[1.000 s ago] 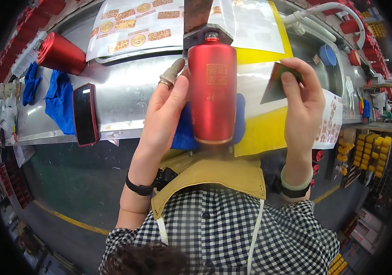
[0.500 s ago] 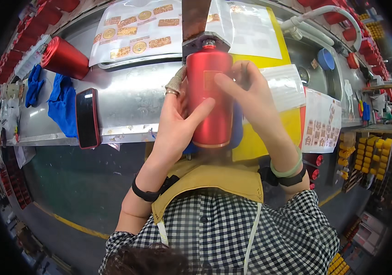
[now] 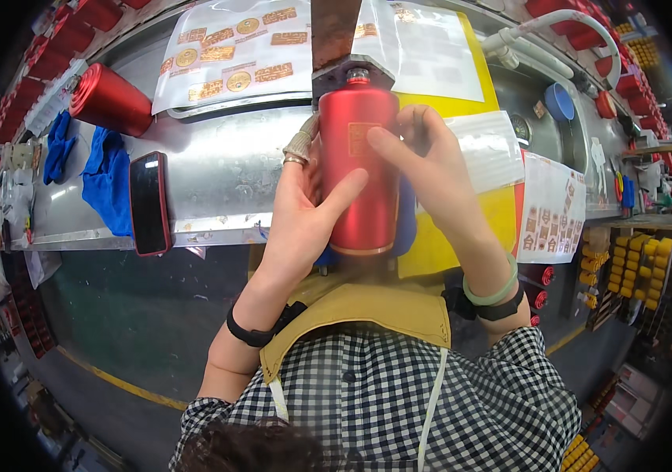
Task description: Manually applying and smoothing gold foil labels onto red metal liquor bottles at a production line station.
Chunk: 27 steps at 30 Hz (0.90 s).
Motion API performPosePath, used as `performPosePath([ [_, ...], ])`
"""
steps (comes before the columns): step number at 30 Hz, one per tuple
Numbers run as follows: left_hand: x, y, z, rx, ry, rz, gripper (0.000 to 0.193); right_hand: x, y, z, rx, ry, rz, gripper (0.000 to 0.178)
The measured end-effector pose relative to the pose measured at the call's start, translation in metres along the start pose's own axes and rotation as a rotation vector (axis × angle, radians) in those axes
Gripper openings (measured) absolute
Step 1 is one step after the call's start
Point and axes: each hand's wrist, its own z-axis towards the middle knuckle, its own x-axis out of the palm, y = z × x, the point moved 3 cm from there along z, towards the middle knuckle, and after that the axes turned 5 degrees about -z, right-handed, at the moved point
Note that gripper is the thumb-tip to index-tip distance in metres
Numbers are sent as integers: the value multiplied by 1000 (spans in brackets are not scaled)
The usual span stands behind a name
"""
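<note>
A shiny red bottle (image 3: 361,206) lies in front of me, its narrow neck against a dark metal holder (image 3: 351,72). My left hand (image 3: 302,193) wraps its left side, thumb lying across the front; a pale finger cover (image 3: 300,141) and a ring show on this hand. On the bottle's upper front is a small square gold decal (image 3: 358,140). The thumb of my right hand (image 3: 434,153) presses at the decal's right edge, and its other fingers curl at the bottle's right side, partly hidden.
Sheets of gold decals (image 3: 233,51) lie at the back left, near another red bottle (image 3: 112,98). Blue cloths (image 3: 106,177) and a phone (image 3: 149,203) rest on the metal bench. To the right are a yellow sheet (image 3: 462,236), a printed decal sheet (image 3: 552,208) and a blue cup (image 3: 558,101).
The decal's gold pattern shows more clearly now. Both hands keep almost the same place on the bottle.
</note>
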Motion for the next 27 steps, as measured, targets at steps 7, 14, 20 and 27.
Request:
performPosePath([
  [7,2,0,0,11,-10,20,70,-2,1,-1,-13,0,-22,48],
  [14,2,-1,-1,2,9,55,74,-23,20,-2,-215,-14,-101,34],
  [20,3,1,-1,37,-2,85,74,-13,42,-23,-563,40,-567,45],
  [27,-8,0,1,-36,-21,-2,61,-19,55,-16,-1151,-77,-850,26],
])
